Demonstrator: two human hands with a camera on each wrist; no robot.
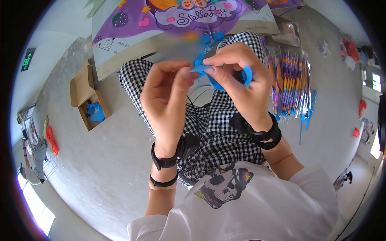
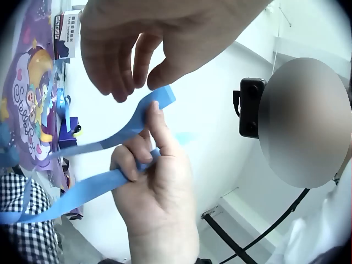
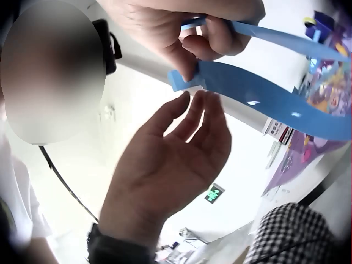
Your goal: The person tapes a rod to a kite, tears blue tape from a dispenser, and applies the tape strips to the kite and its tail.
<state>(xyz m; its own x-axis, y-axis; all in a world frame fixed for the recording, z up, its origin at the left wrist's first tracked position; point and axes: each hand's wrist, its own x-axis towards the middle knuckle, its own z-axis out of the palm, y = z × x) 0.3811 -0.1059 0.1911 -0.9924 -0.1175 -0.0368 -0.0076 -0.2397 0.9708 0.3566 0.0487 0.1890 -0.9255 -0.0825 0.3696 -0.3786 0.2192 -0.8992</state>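
A flat blue ribbon [image 1: 248,76] hangs in a loop from my right hand [image 1: 247,82], above the lap. The right thumb and forefinger pinch it near one end, with the other fingers curled around a second stretch. In the right wrist view, a small pale patch shows on the ribbon [image 3: 264,99] beside the pinching thumb. Facing it, my left hand [image 1: 165,100] has its fingertips right at the ribbon's short end. The left wrist view shows the left hand's [image 2: 148,38] fingers loosely bent, thumb close above the ribbon [image 2: 88,187].
A large purple printed sheet [image 1: 136,24] with "StellaLou" lettering lies ahead of the checked knees. To the right are several plastic-wrapped purple and orange packs [image 1: 289,80] and blue strips [image 1: 309,112]. An open cardboard box [image 1: 80,88] at left holds blue pieces [image 1: 96,112].
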